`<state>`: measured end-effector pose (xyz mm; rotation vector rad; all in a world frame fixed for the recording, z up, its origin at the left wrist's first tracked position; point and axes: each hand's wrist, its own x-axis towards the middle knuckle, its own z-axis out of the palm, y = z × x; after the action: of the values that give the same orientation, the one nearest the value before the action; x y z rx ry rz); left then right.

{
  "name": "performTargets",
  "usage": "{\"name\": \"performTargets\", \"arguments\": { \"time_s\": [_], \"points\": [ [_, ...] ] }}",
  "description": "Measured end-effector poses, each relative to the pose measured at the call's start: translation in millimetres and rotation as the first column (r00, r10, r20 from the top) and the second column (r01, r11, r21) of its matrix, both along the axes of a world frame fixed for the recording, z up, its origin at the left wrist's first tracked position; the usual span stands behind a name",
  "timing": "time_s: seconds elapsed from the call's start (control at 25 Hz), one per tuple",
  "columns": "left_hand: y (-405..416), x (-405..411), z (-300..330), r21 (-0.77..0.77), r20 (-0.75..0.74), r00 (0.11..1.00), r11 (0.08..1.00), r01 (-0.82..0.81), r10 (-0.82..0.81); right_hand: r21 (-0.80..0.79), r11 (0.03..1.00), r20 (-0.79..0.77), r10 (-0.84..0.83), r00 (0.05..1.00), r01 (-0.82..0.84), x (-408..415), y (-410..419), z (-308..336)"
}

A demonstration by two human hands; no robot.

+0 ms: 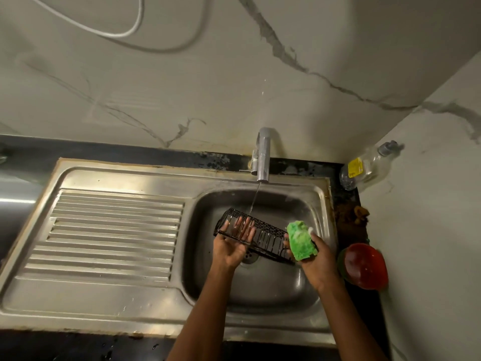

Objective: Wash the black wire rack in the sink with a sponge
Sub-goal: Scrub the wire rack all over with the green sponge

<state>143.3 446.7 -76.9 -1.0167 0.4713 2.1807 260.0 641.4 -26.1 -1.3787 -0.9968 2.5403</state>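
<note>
**Grip on rack and sponge, washing under way**

The left hand [232, 244] supports the black wire rack [256, 237] from beneath, palm up, fingers spread behind the wires and showing through them; its grip is loose and wide, more a cradle than a clamp. The right hand [316, 259] is closed around a green sponge [302, 239], which looks soapy, with pale foam on its surface, and sits at the rack's right end, touching or just beside the wires; which of the two cannot be told.

The rack is held tilted over the basin of the sink [260, 290], above the drain [249, 256], its left end higher and farther back. A thin stream of water [254, 198] falls from the tap [263, 157] onto the rack's upper rear edge.

As a judgement, the wash is in its middle: the rack is wet and in position, the sponge is loaded, and scrubbing seems to be happening at the right end. No foam can be seen on the wires themselves, so how much has been scrubbed is unclear. The rest of the rack, a rinse and setting it down look still to come.

The ribbed draining board [112, 230] lies to the left. On the dark counter [348, 201] to the right stand a clear bottle [369, 169] in the corner and a red bowl [364, 267] nearer the person.
</note>
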Motion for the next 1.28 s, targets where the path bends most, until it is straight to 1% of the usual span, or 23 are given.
{"name": "performTargets", "arguments": {
  "time_s": [0.16, 0.28, 0.36, 0.44, 0.56, 0.72, 0.8, 0.92, 1.0, 1.04, 1.16, 1.28],
  "points": [
    [6.4, 7.5, 23.7, -0.09, -0.065, 0.996, 0.995, 0.048, -0.054, -0.063, 0.997, -0.064, -0.042, 0.997, 0.038, 6.9, -11.0, 7.3],
    [4.9, 11.1, 37.6, -0.175, -0.11, 0.986, 0.979, 0.103, -0.123, -0.059, 0.998, -0.117, -0.032, 0.993, 0.025, 6.6, -23.3, 16.2],
    [1.1, 15.7, 42.3, -0.234, -0.096, 0.98, 0.961, 0.148, -0.174, -0.029, 1.0, -0.149, 0.001, 0.989, -0.005, 4.9, -34.0, 22.8],
    [-2.8, 18.5, 40.3, -0.218, -0.044, 0.991, 0.969, 0.116, -0.129, 0.008, 1.0, -0.16, 0.03, 0.987, -0.029, 3.5, -46.2, 24.0],
    [-11.0, 18.8, 31.7, -0.194, 0.029, 0.998, 0.979, 0.067, -0.062, -0.013, 1.0, -0.128, 0.001, 0.992, -0.002, 1.0, -60.2, 15.9],
    [-27.7, 20.4, 26.7, -0.124, 0.041, 0.998, 0.992, -0.037, 0.042, -0.042, 0.998, -0.091, -0.041, 0.995, 0.037, -8.9, -73.7, 11.9],
    [-35.9, 21.0, 29.5, -0.103, -0.04, 0.999, 0.995, 0.004, -0.008, -0.093, 0.993, -0.069, -0.076, 0.995, 0.069, -15.0, -76.9, 14.5],
    [-46.3, 15.0, 34.0, -0.115, -0.235, 0.953, 0.979, 0.17, -0.193, -0.123, 0.988, -0.051, -0.104, 0.993, 0.097, -21.5, -81.1, 13.2],
    [-52.3, 9.3, 36.6, -0.108, -0.284, 0.927, 0.969, 0.221, -0.243, -0.109, 0.988, -0.061, -0.114, 0.992, 0.107, -21.5, -84.7, 8.4],
    [-53.5, 7.4, 38.2, -0.111, -0.265, 0.931, 0.967, 0.23, -0.252, -0.096, 0.989, -0.065, -0.118, 0.991, 0.111, -21.2, -85.2, 6.6],
    [-51.8, 6.0, 37.7, -0.112, -0.087, 0.977, 0.976, 0.186, -0.196, -0.066, 0.994, -0.094, -0.091, 0.991, 0.085, -20.9, -86.2, 9.8],
    [-44.5, 6.7, 38.5, -0.139, -0.018, 0.983, 0.975, 0.176, -0.18, 0.006, 0.999, -0.141, -0.042, 0.989, 0.043, -21.3, -89.3, 16.2]
  ]
}}
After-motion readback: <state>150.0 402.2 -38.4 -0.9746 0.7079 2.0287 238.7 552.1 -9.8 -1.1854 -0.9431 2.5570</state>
